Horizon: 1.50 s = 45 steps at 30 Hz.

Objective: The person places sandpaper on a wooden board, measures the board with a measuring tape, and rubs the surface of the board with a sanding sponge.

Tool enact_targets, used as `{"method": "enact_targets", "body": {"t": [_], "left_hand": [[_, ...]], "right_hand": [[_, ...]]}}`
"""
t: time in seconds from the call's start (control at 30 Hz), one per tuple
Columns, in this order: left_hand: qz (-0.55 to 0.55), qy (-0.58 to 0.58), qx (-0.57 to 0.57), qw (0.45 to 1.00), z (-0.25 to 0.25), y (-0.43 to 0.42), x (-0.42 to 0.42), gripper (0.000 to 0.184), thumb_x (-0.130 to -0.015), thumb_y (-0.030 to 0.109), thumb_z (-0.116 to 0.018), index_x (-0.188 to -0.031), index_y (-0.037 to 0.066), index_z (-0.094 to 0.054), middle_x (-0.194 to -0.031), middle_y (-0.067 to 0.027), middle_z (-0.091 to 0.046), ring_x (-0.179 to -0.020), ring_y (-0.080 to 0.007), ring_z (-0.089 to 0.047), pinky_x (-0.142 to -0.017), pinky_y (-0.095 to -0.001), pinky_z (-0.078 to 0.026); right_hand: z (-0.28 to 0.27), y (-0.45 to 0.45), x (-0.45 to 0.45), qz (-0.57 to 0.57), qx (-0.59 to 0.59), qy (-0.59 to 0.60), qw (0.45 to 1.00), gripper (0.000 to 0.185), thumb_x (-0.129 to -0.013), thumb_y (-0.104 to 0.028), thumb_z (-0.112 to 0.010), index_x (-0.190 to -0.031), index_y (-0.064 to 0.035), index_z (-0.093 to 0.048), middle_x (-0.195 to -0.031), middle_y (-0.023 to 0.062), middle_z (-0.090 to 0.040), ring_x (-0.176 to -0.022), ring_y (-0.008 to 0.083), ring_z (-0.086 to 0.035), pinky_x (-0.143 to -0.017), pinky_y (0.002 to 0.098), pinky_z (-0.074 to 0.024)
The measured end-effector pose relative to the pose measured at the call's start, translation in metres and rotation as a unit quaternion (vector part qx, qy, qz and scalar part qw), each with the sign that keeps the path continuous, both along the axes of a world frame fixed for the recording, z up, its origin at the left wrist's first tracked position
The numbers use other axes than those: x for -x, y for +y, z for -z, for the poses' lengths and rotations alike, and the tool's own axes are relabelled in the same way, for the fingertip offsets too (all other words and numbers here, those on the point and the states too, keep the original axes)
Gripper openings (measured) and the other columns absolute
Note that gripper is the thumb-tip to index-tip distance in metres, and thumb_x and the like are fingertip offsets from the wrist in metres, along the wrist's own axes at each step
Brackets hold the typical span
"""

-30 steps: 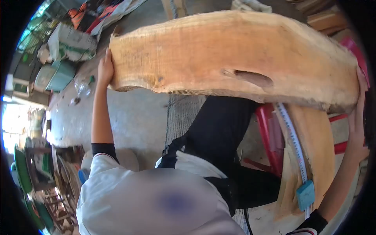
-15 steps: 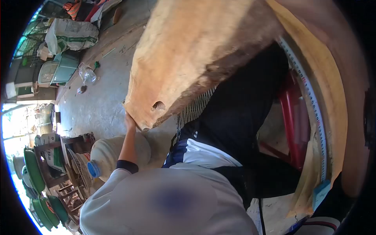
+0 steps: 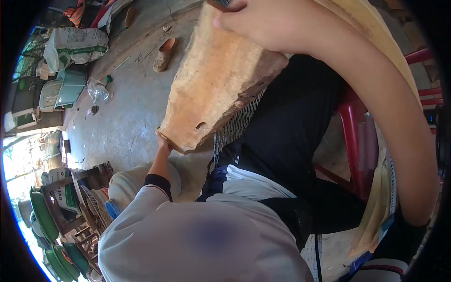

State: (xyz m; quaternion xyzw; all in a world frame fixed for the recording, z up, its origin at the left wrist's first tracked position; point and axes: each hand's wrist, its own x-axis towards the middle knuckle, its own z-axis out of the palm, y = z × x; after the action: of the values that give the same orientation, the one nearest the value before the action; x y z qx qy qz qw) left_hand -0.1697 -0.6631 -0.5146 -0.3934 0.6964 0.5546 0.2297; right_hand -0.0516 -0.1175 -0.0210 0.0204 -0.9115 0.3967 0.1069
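A thick, rough-edged wooden slab (image 3: 211, 89) with a hole near its lower end slants across the middle of the view. My left hand (image 3: 163, 142) grips its lower left corner. Over the slab's upper end reaches my right hand (image 3: 263, 23), the thumb pressed on the pale face and the fingers curled round the edge; their tips are partly cut off by the frame. Behind my right arm runs a long curved wooden board (image 3: 364, 19). Part of a measuring tape (image 3: 392, 188) shows beside it at the right.
A red plastic chair (image 3: 352, 141) stands at the right. On the floor at the left are a clog (image 3: 164, 55), a clear plastic bottle (image 3: 97, 90) and a large jug (image 3: 134, 185). A white sack (image 3: 77, 46) and several green basins (image 3: 43, 207) lie farther left.
My right hand has come into view on the slab's upper end. The slab has moved farther from the camera and slightly right. My right arm now covers much of the tape.
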Motion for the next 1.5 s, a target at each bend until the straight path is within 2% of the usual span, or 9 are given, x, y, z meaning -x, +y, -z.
{"method": "enact_targets", "body": {"t": [0.33, 0.47, 0.63, 0.77, 0.9, 1.0, 1.1, 1.27, 1.5], "left_hand": [[-0.041, -0.054, 0.093, 0.993, -0.019, -0.006, 0.028, 0.106, -0.094, 0.087, -0.024, -0.167, 0.01, -0.022, -0.163, -0.0232, -0.038, -0.151, -0.0391, -0.035, -0.127, -0.0526, -0.012], [0.127, 0.362, 0.07, 0.921, -0.084, 0.081, 0.088, 0.086, -0.107, 0.068, -0.024, -0.159, 0.003, -0.039, -0.163, -0.0174, -0.042, -0.155, -0.0297, -0.031, -0.127, -0.0445, -0.017], [0.39, 0.42, -0.02, 0.819, -0.223, 0.242, 0.084, 0.075, -0.109, 0.064, -0.02, -0.152, 0.011, -0.053, -0.154, -0.0087, -0.055, -0.146, -0.0261, -0.044, -0.12, -0.0522, -0.026], [0.466, 0.365, -0.087, 0.801, -0.233, 0.293, 0.079, 0.07, -0.111, 0.057, -0.027, -0.126, 0.001, -0.068, -0.114, -0.0114, -0.07, -0.105, -0.0233, -0.062, -0.096, -0.0374, -0.043], [0.46, 0.404, 0.028, 0.79, -0.212, 0.3, 0.079, 0.063, -0.113, 0.049, -0.037, -0.099, -0.006, -0.065, -0.086, -0.0075, -0.061, -0.083, -0.0181, -0.051, -0.076, -0.0382, -0.041], [0.44, 0.445, -0.024, 0.779, -0.223, 0.309, 0.063, 0.06, -0.113, 0.044, -0.038, -0.086, -0.005, -0.058, -0.076, -0.008, -0.053, -0.078, -0.0167, -0.045, -0.072, -0.0402, -0.041], [0.437, 0.518, 0.1, 0.728, -0.182, 0.288, 0.094, 0.06, -0.114, 0.044, -0.036, -0.096, -0.006, -0.064, -0.083, -0.016, -0.066, -0.082, -0.0205, -0.056, -0.076, -0.0401, -0.044], [0.393, 0.449, -0.037, 0.802, -0.232, 0.284, 0.146, 0.064, -0.111, 0.052, -0.031, -0.14, 0.002, -0.06, -0.131, -0.0112, -0.067, -0.118, -0.0229, -0.064, -0.102, -0.0396, -0.048], [0.463, 0.751, 0.023, 0.471, -0.422, 0.394, 0.144, 0.054, -0.11, 0.041, -0.04, -0.134, -0.003, -0.061, -0.139, -0.0191, -0.062, -0.13, -0.0299, -0.057, -0.113, -0.0462, -0.039]], "right_hand": [[0.026, -0.039, 0.07, 0.041, -0.018, 0.011, 0.999, 0.027, -0.087, -0.006, -0.07, -0.11, 0.009, -0.065, -0.116, 0.0315, -0.069, -0.109, 0.0433, -0.07, -0.091, 0.0471, -0.0589], [0.049, -0.013, 0.081, 0.083, 0.001, -0.025, 0.996, 0.025, -0.085, -0.004, -0.067, -0.107, 0.0075, -0.067, -0.113, 0.0324, -0.069, -0.108, 0.0445, -0.07, -0.089, 0.0491, -0.0584], [0.066, 0.026, 0.062, 0.086, -0.114, 0.053, 0.988, 0.033, -0.091, -0.019, -0.069, -0.113, 0.0046, -0.065, -0.1, 0.0306, -0.071, -0.098, 0.0448, -0.07, -0.085, 0.0472, -0.0563], [-0.05, 0.04, 0.009, 0.0, -0.142, -0.217, 0.966, 0.036, -0.095, -0.019, -0.066, -0.119, 0.0069, -0.063, -0.094, 0.0271, -0.07, -0.091, 0.0392, -0.072, -0.081, 0.0456, -0.0565], [-0.012, 0.099, -0.038, -0.026, -0.309, 0.113, 0.944, 0.038, -0.096, -0.024, -0.068, -0.121, 0.0037, -0.064, -0.085, 0.0197, -0.071, -0.085, 0.0323, -0.074, -0.074, 0.0432, -0.057], [-0.03, 0.12, -0.101, 0.057, -0.396, 0.052, 0.915, 0.034, -0.098, -0.024, -0.069, -0.126, -0.0047, -0.067, -0.099, 0.0139, -0.072, -0.092, 0.0261, -0.072, -0.082, 0.0382, -0.0556], [-0.036, 0.12, -0.158, 0.158, -0.392, 0.012, 0.906, 0.027, -0.095, -0.012, -0.069, -0.121, -0.004, -0.068, -0.112, 0.0135, -0.07, -0.105, 0.0265, -0.068, -0.091, 0.0358, -0.0515], [-0.053, 0.1, -0.239, 0.24, -0.432, -0.035, 0.869, 0.023, -0.097, -0.011, -0.067, -0.119, -0.0027, -0.068, -0.117, 0.0135, -0.071, -0.113, 0.0262, -0.067, -0.095, 0.0354, -0.0514], [-0.074, 0.048, -0.378, 0.488, -0.408, -0.008, 0.771, 0.023, -0.104, -0.016, -0.061, -0.119, -0.0001, -0.068, -0.124, 0.0127, -0.071, -0.12, 0.023, -0.065, -0.103, 0.0351, -0.0499]]}}
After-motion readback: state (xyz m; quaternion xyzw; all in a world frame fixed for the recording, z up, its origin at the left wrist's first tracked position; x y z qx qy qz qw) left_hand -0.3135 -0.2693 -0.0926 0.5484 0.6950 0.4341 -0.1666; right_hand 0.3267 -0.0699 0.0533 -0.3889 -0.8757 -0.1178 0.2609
